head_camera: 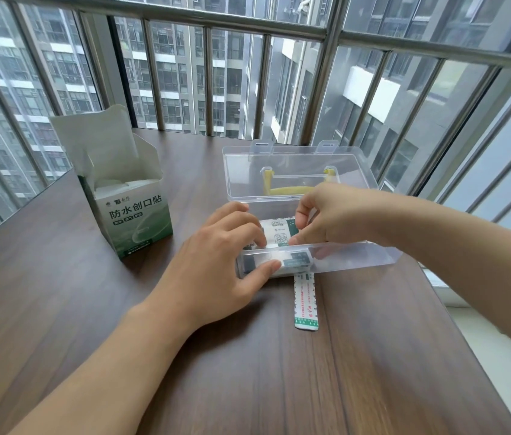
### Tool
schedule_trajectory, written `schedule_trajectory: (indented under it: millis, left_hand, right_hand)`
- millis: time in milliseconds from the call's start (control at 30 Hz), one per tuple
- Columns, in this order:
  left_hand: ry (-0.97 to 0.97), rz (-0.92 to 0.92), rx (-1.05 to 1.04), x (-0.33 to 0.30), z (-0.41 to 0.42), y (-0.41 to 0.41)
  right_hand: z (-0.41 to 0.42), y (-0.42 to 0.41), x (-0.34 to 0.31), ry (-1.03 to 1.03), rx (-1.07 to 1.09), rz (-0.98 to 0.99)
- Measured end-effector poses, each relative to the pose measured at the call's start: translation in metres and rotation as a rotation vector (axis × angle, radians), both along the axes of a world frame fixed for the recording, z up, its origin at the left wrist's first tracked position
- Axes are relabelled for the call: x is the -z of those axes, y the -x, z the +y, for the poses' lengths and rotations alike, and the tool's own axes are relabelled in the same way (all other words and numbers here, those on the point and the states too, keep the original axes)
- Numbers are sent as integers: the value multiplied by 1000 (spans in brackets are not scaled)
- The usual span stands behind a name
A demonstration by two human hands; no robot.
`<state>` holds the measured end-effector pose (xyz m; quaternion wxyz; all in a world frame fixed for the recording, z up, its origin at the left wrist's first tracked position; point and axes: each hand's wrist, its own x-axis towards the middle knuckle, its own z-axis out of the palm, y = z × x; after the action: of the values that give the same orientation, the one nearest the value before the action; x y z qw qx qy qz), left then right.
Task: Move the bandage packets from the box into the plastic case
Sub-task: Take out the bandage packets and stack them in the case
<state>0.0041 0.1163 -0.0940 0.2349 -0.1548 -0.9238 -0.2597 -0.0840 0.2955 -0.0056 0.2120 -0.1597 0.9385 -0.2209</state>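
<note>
A bandage packet (276,233) is pinched by right hand (335,215) fingers inside the plastic case (357,255); its front wall is gripped by left hand (223,265) fingers

The work surface is a dark brown wood-grain table (357,356) with lengthwise grain lines; its far edge lies near a window. A metal railing (204,28) stands behind the table, made of 1 horizontal top rail and a row of vertical bars. Grey window frames (334,70) divide the glazing into tall panes. High-rise apartment buildings (169,73) with stacked rows of windows and balconies fill the view through the glass. A white windowsill (492,334) runs along the right edge of the table, just beside it, and continues toward the near right corner.
</note>
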Motion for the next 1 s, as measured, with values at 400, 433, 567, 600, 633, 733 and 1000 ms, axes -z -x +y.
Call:
schedule_trajectory:
  millis: [400,433,567,600,633,733,1000]
  left_hand:
    - [10,-10,-12,-1,-1,0]
    - [12,-9,-11,-1,-1,0]
    - [16,-8,-16,0,-1,0]
    - [19,-7,-22,0,-1,0]
    - [21,-6,-28,0,-1,0]
    - [20,6,-35,-1,0,-1]
    - [6,-5,-33,-1,1,-2]
  right_hand:
    - [0,0,7,77,19,-41]
    - [-3,0,10,81,13,-44]
    - [-7,3,11,91,26,-18]
    - [-7,3,11,82,34,2]
    - [-7,3,12,75,39,30]
    - [-10,-2,14,42,29,145]
    - [-5,-5,5,-20,25,82]
